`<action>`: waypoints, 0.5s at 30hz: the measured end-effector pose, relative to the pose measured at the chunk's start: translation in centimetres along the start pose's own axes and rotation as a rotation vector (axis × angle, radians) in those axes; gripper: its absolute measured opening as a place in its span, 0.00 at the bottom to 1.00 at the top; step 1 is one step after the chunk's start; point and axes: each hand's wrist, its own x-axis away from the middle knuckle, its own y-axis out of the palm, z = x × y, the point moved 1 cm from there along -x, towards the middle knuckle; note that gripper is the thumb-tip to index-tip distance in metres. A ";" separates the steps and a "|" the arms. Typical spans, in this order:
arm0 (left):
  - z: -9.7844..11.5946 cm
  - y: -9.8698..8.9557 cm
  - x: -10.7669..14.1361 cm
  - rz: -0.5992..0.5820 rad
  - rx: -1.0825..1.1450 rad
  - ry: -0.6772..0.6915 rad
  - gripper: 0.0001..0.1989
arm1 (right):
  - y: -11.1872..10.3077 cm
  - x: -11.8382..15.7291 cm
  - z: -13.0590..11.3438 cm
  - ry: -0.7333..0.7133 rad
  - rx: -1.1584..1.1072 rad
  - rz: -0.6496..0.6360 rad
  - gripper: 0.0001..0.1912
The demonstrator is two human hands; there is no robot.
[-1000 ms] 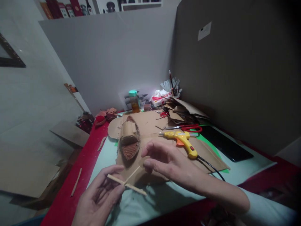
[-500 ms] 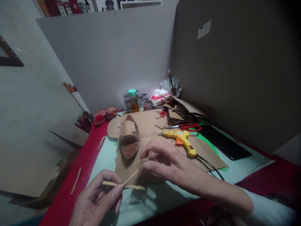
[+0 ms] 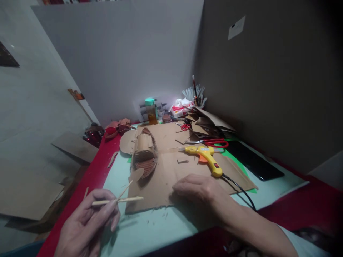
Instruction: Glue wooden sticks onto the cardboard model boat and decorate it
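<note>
My left hand (image 3: 89,217) is closed at the lower left, pinching two thin crossed cardboard strips (image 3: 131,199) between thumb and fingers. A rounded, blade-shaped cardboard piece (image 3: 136,175) shows at the far tip of the upper strip; whether it is joined to it I cannot tell. Behind that lies a small cardboard boat (image 3: 147,167) with a curved cabin roof, resting on a cardboard sheet (image 3: 166,178). My right hand (image 3: 197,187) is low over the sheet's near part, fingers together and curled down. Its fingertips are hidden, with anything they may hold.
A yellow glue gun (image 3: 207,157) lies on the sheet, its black cord running right. Behind it are red-handled scissors (image 3: 214,142). A black flat device (image 3: 254,160) lies to the right. Cardboard scraps (image 3: 206,125), a tissue pack (image 3: 182,107) and a bottle (image 3: 151,112) stand further back.
My right hand has come away from the blade-shaped piece and dropped down to the right. My left hand has moved left with the strips. The camera view has shifted slightly.
</note>
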 end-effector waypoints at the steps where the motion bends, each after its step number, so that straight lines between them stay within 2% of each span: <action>1: -0.1 0.2 -0.2 0.004 0.008 0.002 0.15 | 0.7 -0.1 0.1 -0.009 0.052 -0.017 0.13; 3: -0.4 0.5 -0.5 0.026 0.033 -0.007 0.17 | 2.1 -0.3 0.0 -0.023 0.149 -0.023 0.15; 7: -1.1 0.7 -1.1 0.073 0.071 -0.038 0.22 | 4.2 0.0 -1.0 -0.134 0.275 -0.074 0.31; 9: -1.2 0.7 -1.3 0.091 0.082 -0.041 0.22 | 4.7 0.5 -1.7 -0.295 0.371 -0.093 0.27; 12: -1.3 0.7 -1.4 0.107 0.090 -0.027 0.22 | 5.2 1.1 -2.0 -0.560 0.461 -0.004 0.17; 15: -1.4 0.7 -1.3 0.097 0.089 0.007 0.21 | 6.3 1.2 -1.3 -0.590 0.476 0.054 0.18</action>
